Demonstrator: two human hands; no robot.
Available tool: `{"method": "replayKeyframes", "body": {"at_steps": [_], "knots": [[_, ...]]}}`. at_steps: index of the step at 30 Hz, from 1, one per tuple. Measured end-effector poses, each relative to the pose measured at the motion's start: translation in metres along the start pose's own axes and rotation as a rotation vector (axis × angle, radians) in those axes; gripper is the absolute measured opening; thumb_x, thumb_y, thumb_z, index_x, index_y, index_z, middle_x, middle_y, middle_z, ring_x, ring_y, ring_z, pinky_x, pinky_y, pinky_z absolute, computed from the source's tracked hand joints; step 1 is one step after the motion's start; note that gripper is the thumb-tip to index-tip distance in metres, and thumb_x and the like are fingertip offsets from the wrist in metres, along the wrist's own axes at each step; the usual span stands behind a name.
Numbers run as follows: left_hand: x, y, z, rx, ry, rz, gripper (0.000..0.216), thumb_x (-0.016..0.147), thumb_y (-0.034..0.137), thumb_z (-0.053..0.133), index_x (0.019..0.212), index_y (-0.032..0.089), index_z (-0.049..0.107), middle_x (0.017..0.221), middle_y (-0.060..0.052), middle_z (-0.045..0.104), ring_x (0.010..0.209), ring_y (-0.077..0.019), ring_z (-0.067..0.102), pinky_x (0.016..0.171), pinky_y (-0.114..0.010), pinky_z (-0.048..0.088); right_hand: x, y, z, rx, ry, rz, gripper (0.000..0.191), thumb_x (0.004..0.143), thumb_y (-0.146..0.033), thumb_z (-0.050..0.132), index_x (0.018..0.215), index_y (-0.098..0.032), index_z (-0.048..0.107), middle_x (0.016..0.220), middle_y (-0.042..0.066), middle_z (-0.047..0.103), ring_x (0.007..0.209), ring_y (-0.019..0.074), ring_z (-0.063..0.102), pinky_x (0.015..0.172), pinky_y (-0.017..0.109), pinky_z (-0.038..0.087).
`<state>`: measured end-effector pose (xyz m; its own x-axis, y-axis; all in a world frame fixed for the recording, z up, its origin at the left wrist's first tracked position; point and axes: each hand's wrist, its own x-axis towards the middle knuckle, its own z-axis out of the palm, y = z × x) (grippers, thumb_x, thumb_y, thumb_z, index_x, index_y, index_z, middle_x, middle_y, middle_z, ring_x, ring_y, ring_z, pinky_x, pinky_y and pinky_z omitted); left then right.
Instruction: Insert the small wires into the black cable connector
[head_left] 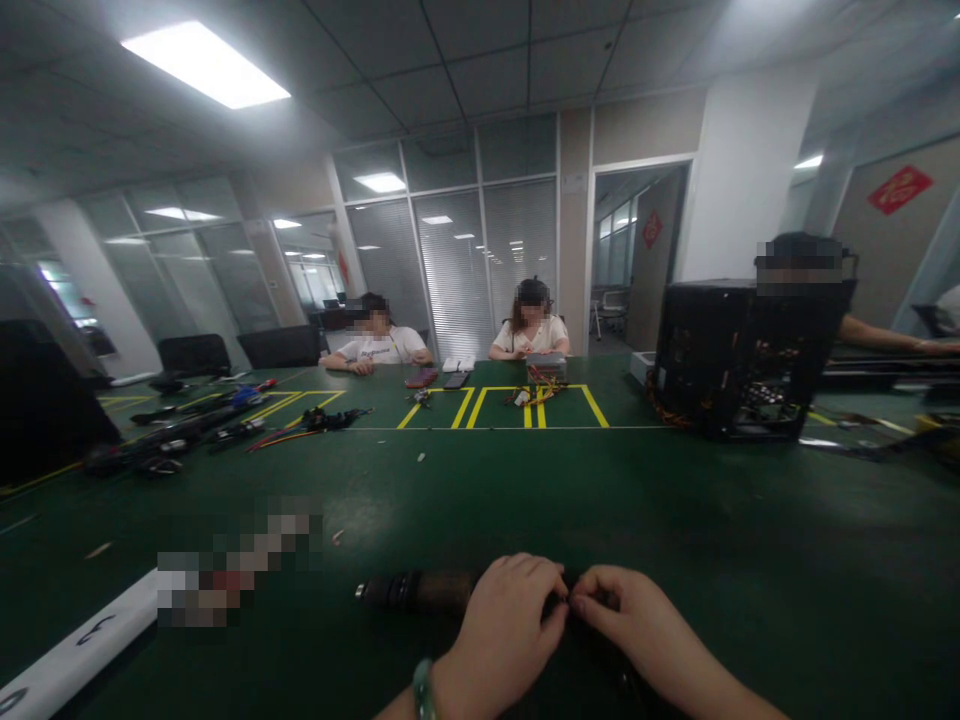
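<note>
My left hand [514,610], with a green bangle at its wrist, lies over a dark cylindrical tool with a metal tip, which looks like an electric screwdriver [431,590]. The tool lies on its side on the green table [420,510], its tip pointing left and its other end hidden behind my hands. My right hand [626,605] is just beside the left, and the fingertips of both almost meet. Thumb and fingers of each hand are pinched together. Whatever is between them is too small and dark to make out.
A white strip with black marks [82,640] reaches in at lower left, its far end pixelated. Cables and dark parts [225,425] lie behind. A black computer case [739,365] stands at right. Two people sit across the table; another is behind the case. Coloured wires [551,385] lie near yellow tape.
</note>
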<state>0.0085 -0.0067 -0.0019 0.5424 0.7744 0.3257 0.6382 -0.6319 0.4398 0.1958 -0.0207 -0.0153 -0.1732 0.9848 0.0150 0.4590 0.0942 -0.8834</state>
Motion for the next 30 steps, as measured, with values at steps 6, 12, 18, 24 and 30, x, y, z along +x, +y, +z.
{"method": "replayKeyframes", "body": {"at_steps": [6, 12, 18, 24, 30], "knots": [[0.0, 0.001, -0.002, 0.009, -0.016, 0.011, 0.012, 0.083, 0.013, 0.062, 0.09, 0.022, 0.06, 0.105, 0.002, 0.064, 0.099, -0.0187, 0.056, 0.09, -0.035, 0.041, 0.0, -0.003, -0.002, -0.032, -0.015, -0.01, 0.014, 0.083, -0.026, 0.059, 0.075, -0.018, 0.068, 0.074, 0.0, 0.065, 0.07, 0.016, 0.058, 0.062, 0.022, 0.04], [0.0, 0.001, 0.001, 0.0, 0.001, 0.013, 0.012, 0.082, 0.012, 0.061, 0.089, 0.022, 0.06, 0.102, 0.001, 0.064, 0.097, -0.0196, 0.056, 0.089, -0.037, 0.041, 0.0, -0.004, -0.003, -0.08, -0.007, 0.002, 0.015, 0.082, -0.027, 0.058, 0.073, -0.018, 0.067, 0.073, 0.0, 0.066, 0.069, 0.0159, 0.058, 0.06, 0.022, 0.039], [0.001, -0.002, 0.004, 0.008, 0.003, 0.006, 0.015, 0.082, 0.011, 0.063, 0.09, 0.023, 0.059, 0.101, 0.003, 0.064, 0.095, -0.0189, 0.056, 0.089, -0.036, 0.041, 0.0, 0.0, -0.001, -0.096, -0.001, 0.022, 0.015, 0.083, -0.026, 0.058, 0.075, -0.018, 0.067, 0.074, 0.0, 0.068, 0.07, 0.016, 0.061, 0.06, 0.022, 0.039], [0.0, -0.001, 0.001, 0.012, 0.002, -0.007, 0.017, 0.082, 0.012, 0.062, 0.095, 0.023, 0.058, 0.106, 0.001, 0.063, 0.098, -0.0204, 0.056, 0.09, -0.038, 0.041, 0.001, 0.002, -0.001, -0.091, -0.005, 0.024, 0.015, 0.083, -0.028, 0.058, 0.076, -0.018, 0.067, 0.074, 0.0, 0.068, 0.069, 0.0158, 0.061, 0.059, 0.021, 0.039], [0.0, -0.002, 0.0, 0.016, -0.012, 0.034, 0.013, 0.084, 0.012, 0.061, 0.09, 0.023, 0.058, 0.109, 0.003, 0.063, 0.1, -0.0197, 0.056, 0.091, -0.037, 0.041, 0.002, 0.006, 0.001, -0.138, 0.015, 0.033, 0.017, 0.084, -0.029, 0.058, 0.073, -0.018, 0.067, 0.071, 0.0, 0.068, 0.067, 0.0158, 0.061, 0.057, 0.022, 0.037]]}}
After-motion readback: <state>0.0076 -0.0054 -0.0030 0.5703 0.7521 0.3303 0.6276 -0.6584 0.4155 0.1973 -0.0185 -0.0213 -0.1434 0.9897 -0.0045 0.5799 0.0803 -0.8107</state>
